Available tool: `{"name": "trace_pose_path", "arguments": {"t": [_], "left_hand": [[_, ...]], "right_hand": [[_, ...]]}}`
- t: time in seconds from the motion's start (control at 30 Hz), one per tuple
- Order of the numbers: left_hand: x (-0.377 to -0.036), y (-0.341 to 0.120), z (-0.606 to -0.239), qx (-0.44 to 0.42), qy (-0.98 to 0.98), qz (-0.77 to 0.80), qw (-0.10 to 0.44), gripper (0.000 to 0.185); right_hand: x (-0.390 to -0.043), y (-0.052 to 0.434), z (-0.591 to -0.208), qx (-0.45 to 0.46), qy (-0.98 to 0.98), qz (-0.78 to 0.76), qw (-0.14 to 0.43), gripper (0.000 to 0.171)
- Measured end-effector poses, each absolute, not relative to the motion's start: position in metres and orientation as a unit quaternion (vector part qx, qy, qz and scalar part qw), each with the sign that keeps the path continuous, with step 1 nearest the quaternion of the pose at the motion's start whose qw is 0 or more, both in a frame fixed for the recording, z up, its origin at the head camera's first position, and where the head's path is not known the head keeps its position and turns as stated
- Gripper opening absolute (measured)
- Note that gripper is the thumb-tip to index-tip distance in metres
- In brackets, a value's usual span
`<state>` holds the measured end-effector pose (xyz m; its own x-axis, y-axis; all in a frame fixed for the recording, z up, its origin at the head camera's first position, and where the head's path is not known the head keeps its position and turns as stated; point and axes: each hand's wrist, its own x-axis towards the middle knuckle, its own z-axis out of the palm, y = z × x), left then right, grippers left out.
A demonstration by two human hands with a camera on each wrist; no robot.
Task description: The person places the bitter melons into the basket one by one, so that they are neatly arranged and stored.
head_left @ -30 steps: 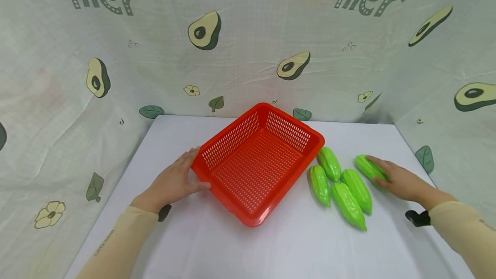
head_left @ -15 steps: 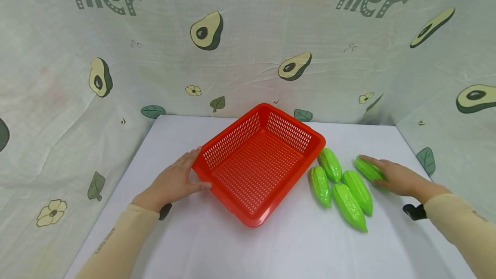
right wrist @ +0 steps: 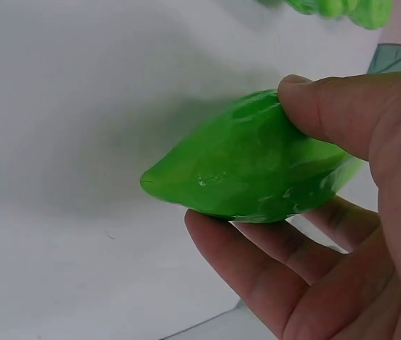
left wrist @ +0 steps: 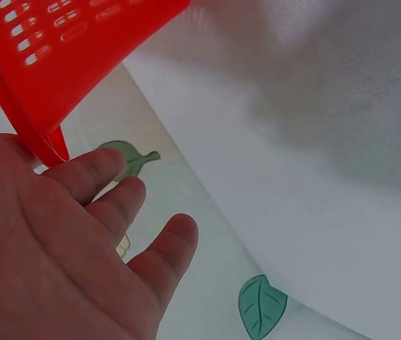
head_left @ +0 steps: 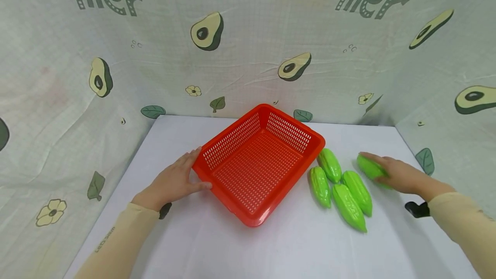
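Observation:
A red plastic basket (head_left: 257, 171) with slotted sides sits on the white table, turned cornerwise. My left hand (head_left: 176, 180) rests at its left corner, thumb by the front rim, other fingers on the far side. The left wrist view has the hand's fingers (left wrist: 161, 258) nearly straight, close by the basket's corner (left wrist: 52, 145). At the right, my right hand (head_left: 403, 175) grips a glossy green bitter melon (head_left: 370, 167). Seen from the right wrist, thumb and fingers pinch that bitter melon (right wrist: 250, 166) from both sides, its pointed end outward and a shadow beneath.
Several more green bitter melons lie between the basket and my right hand, including one bitter melon (head_left: 320, 186) near the basket's right side and another bitter melon (head_left: 349, 208) nearer me. A patterned cloth (head_left: 248, 33) hangs behind the white table (head_left: 217, 249) and at both sides.
My right hand has closed round the bitter melon and raised it slightly, turning it a little. My left hand and the basket hold their place.

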<state>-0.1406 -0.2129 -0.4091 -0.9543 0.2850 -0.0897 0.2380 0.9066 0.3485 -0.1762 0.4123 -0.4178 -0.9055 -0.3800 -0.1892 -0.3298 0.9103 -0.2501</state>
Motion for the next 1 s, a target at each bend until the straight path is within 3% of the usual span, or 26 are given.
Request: {"name": "trace_pose_path", "arguments": {"t": [0.23,0.47,0.77,1.0], "left_hand": [[-0.139,-0.212,-0.406,0.135,0.974,0.166,0.069,0.124],[-0.139,-0.212,-0.404,0.133,0.974,0.167,0.075,0.124],[-0.139,-0.213,-0.406,0.125,0.974,0.169,0.082,0.125],[-0.138,-0.211,-0.403,0.115,0.974,0.174,0.085,0.125]], "right_hand": [[-0.186,0.406,-0.381,-0.197,0.970,-0.100,0.100,0.084],[-0.201,0.371,-0.329,-0.213,0.966,-0.112,0.092,0.081],[-0.221,0.280,-0.288,-0.271,0.944,-0.132,0.133,0.078],[-0.233,0.200,-0.291,-0.332,0.913,-0.149,0.183,0.080]]}}
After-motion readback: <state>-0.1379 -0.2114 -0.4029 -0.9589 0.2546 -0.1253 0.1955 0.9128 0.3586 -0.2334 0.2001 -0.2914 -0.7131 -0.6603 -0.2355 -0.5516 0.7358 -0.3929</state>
